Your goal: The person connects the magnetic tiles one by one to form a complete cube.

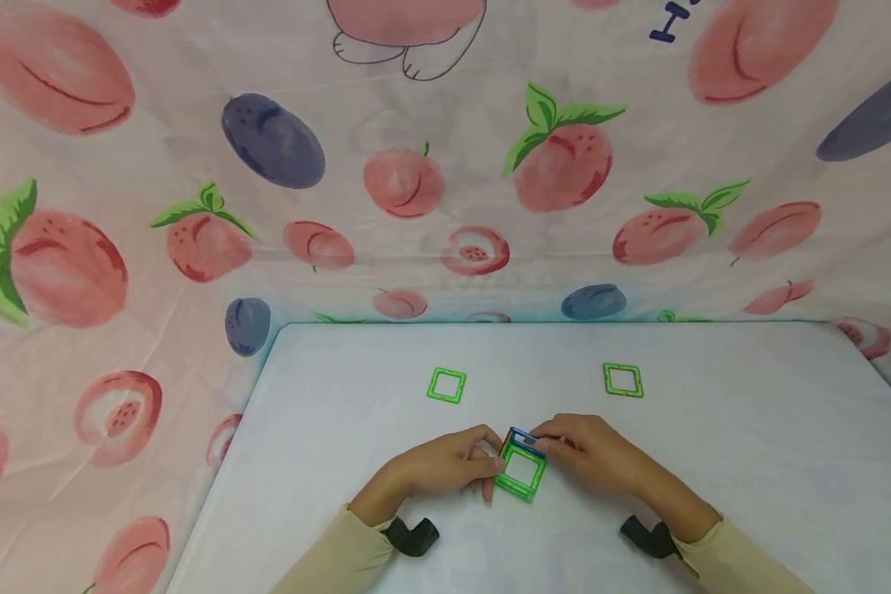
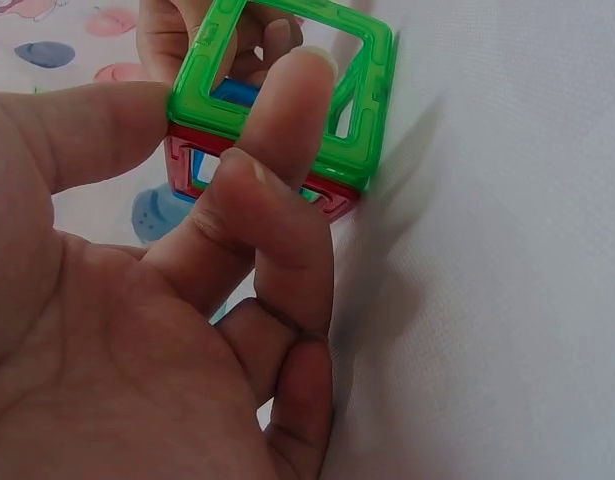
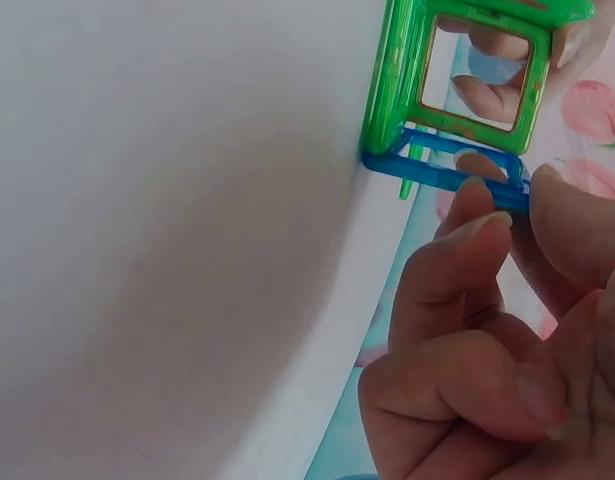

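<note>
A small box of magnetic building tiles, made of open square frames, stands on the table between the two hands. Green tiles form its top and a side; a red tile is on the left hand's side. My left hand holds the box there, thumb at the top edge and index finger against the red side. With thumb and fingers my right hand pinches a blue tile on the far side of the box. Part of the box is hidden behind the fingers.
Two loose green square tiles lie farther back on the white table: one at left, another at right. A fruit-printed cloth hangs behind the table and along its left side. Black straps sit at both wrists.
</note>
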A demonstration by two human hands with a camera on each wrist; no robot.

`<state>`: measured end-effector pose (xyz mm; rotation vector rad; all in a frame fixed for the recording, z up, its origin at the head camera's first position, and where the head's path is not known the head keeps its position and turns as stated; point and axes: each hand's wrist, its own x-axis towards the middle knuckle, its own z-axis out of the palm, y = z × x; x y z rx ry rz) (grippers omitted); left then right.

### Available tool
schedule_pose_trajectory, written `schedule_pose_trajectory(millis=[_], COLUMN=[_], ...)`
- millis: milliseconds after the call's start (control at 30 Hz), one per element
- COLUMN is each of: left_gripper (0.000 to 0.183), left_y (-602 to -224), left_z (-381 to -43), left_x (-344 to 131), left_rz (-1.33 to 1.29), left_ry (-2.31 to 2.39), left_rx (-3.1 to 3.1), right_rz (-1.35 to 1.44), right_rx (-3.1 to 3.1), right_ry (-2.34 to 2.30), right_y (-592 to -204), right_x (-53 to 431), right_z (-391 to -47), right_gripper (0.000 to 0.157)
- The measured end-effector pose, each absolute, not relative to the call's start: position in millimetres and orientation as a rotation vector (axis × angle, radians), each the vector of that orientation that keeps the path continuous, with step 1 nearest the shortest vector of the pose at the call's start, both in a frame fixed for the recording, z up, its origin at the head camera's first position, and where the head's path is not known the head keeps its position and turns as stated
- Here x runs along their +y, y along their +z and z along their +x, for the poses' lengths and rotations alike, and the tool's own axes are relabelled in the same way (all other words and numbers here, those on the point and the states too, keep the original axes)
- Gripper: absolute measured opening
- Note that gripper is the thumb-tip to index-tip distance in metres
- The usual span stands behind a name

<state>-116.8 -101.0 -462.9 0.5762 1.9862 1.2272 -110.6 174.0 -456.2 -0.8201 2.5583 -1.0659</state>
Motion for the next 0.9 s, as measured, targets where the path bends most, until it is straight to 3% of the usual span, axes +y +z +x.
schedule_pose_trajectory(millis=[267, 600, 900], left_gripper=[0.065, 0.056, 0.055], left_y=[-463, -465, -466], left_z=[-120, -118, -114], left_x=[-102, -104, -94], left_rz=[0.590, 0.622, 0.566], left_ry=[1.226, 1.192, 1.221], left_rx=[1.971, 2.006, 2.050], right_rz=[-0.827, -0.840, -0.405], right_rx=[2.525, 2.494, 2.829], right_ry=[-1.037, -1.009, -0.812], right_y=[-454, -450, -441], right_x=[176, 177, 214], right_z=[-112, -121, -150], right_gripper=[0.029, 0.027, 0.027])
